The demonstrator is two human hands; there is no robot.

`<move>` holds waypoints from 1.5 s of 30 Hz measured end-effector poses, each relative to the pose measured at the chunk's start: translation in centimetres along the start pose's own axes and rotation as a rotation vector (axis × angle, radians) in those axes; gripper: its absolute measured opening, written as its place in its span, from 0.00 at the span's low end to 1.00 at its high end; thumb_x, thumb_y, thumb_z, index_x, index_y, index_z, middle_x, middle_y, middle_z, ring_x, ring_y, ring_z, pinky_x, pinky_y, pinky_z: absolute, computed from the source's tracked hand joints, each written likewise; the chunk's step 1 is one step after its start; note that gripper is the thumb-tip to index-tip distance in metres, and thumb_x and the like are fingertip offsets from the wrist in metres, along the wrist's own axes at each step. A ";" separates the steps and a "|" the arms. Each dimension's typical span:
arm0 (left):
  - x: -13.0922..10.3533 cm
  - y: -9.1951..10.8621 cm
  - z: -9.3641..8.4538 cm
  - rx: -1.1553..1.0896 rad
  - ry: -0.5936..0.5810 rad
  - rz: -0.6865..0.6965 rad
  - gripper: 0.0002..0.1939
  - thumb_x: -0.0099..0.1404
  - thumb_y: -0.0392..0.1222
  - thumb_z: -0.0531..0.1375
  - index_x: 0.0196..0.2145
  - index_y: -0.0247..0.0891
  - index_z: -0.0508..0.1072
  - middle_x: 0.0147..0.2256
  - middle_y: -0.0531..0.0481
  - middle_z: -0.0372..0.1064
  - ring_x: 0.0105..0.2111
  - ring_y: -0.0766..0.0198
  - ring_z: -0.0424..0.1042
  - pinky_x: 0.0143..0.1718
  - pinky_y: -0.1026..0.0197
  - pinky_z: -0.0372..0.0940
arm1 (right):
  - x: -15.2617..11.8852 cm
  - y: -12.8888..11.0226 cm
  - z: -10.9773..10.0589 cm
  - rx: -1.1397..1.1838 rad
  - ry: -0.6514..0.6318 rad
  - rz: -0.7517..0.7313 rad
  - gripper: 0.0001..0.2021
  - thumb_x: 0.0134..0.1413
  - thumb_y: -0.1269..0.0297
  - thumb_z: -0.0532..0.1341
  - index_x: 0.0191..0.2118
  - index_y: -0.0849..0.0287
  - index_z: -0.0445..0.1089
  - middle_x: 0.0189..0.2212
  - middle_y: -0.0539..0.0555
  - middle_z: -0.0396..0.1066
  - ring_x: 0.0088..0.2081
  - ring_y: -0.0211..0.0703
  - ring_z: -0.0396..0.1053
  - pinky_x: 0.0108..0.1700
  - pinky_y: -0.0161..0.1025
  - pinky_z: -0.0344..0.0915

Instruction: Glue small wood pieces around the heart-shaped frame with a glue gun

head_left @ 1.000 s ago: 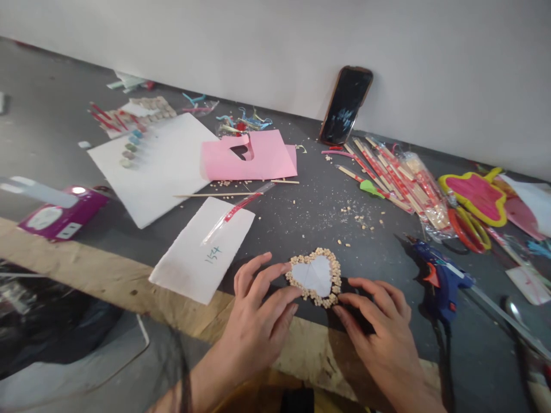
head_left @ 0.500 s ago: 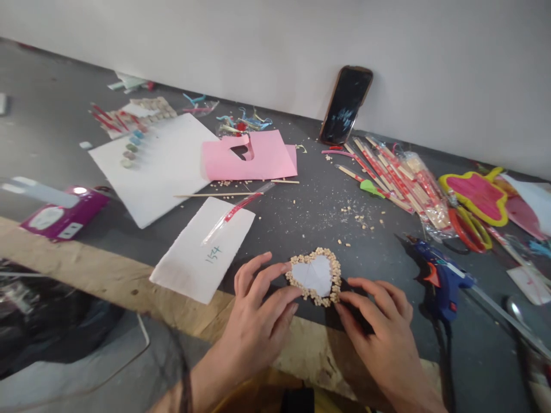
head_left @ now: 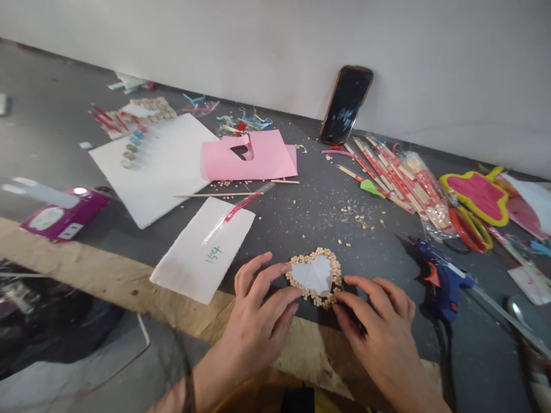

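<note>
A small white paper heart (head_left: 315,275) bordered with little cut pieces of pale wooden stick lies near the table's front edge. My left hand (head_left: 262,310) grips its left side, the fingertips on the border at top and bottom. At the lower right, the index finger and thumb of my right hand (head_left: 379,330) close on the border, while the other fingers are bent. A dark gap shows between the paper and the border there. Whether a loose piece sits in those fingertips is hidden.
A blue glue gun (head_left: 443,278) lies to the right, beside scissors (head_left: 471,229) and wrapped chopsticks (head_left: 394,178). A phone (head_left: 346,106) leans on the wall. Pink paper (head_left: 262,166), white sheets (head_left: 148,195) and a card marked 154 (head_left: 189,269) lie left. Loose bits are scattered about.
My right fingertips have shifted slightly left and down along the heart's border, and a dark gap has appeared at its lower right. My left hand has stayed in place.
</note>
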State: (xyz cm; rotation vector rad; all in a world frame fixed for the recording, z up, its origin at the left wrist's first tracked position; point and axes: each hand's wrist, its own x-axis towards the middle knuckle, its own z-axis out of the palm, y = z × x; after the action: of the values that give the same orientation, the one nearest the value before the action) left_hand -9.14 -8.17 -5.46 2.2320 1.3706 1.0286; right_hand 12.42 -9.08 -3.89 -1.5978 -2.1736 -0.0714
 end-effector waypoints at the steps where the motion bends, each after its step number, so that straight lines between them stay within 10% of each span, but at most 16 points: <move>1: 0.0 0.0 0.0 0.000 0.002 0.001 0.12 0.63 0.27 0.58 0.41 0.40 0.73 0.52 0.44 0.62 0.59 0.45 0.52 0.55 0.37 0.57 | 0.0 0.0 0.0 0.004 -0.003 0.002 0.08 0.60 0.61 0.58 0.34 0.52 0.74 0.41 0.53 0.75 0.45 0.53 0.61 0.46 0.51 0.54; 45: 0.0 0.1 0.0 0.015 -0.006 0.012 0.12 0.63 0.28 0.57 0.42 0.41 0.71 0.52 0.44 0.61 0.59 0.44 0.51 0.54 0.37 0.57 | -0.6 1.7 -0.1 0.027 -0.035 0.032 0.09 0.59 0.69 0.56 0.39 0.55 0.73 0.43 0.54 0.72 0.46 0.49 0.62 0.49 0.50 0.57</move>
State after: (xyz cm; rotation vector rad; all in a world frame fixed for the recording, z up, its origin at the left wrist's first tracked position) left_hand -9.12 -8.25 -5.39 2.2549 1.3686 1.0184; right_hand 14.16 -9.03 -4.38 -1.6300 -2.1656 -0.0038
